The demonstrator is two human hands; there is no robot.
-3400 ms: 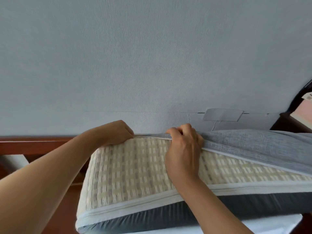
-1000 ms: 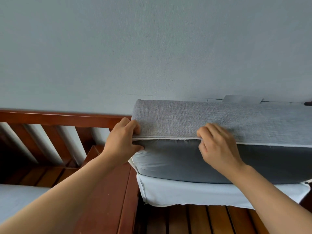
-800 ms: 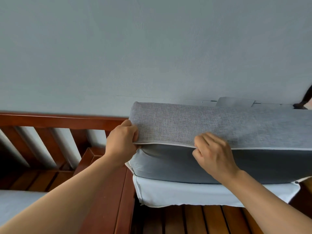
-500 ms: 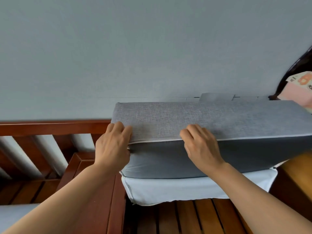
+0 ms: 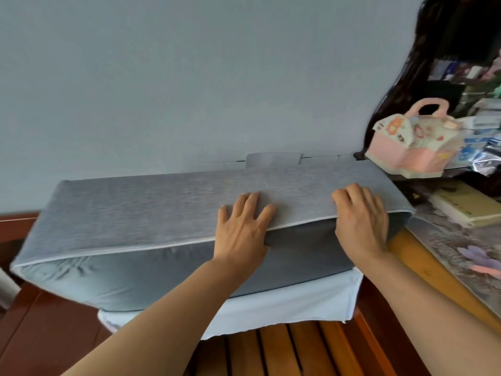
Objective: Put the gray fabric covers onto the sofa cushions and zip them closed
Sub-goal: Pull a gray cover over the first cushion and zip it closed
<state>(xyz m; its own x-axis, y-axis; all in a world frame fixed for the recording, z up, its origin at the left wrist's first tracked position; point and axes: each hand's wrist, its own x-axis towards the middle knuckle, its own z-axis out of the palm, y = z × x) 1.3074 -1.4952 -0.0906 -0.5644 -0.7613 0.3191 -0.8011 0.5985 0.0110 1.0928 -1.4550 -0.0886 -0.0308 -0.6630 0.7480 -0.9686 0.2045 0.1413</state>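
Nearest us, our forearms reach over the wooden slats (image 5: 284, 348) of the sofa frame. A pale sheet (image 5: 284, 302) lies under the cushion (image 5: 135, 272), which rests across the frame against the wall (image 5: 189, 77). Our left hand (image 5: 242, 229) lies flat on the gray cover (image 5: 162, 202), its fingers (image 5: 252, 204) straight and spread, holding nothing. Our right hand (image 5: 362, 221) sits at the cover's piped edge near the right end, fingers (image 5: 349, 194) bent over it; we cannot tell whether they grip it. Beyond, a pink bag (image 5: 414, 147) stands on a cluttered tabletop (image 5: 444, 240).
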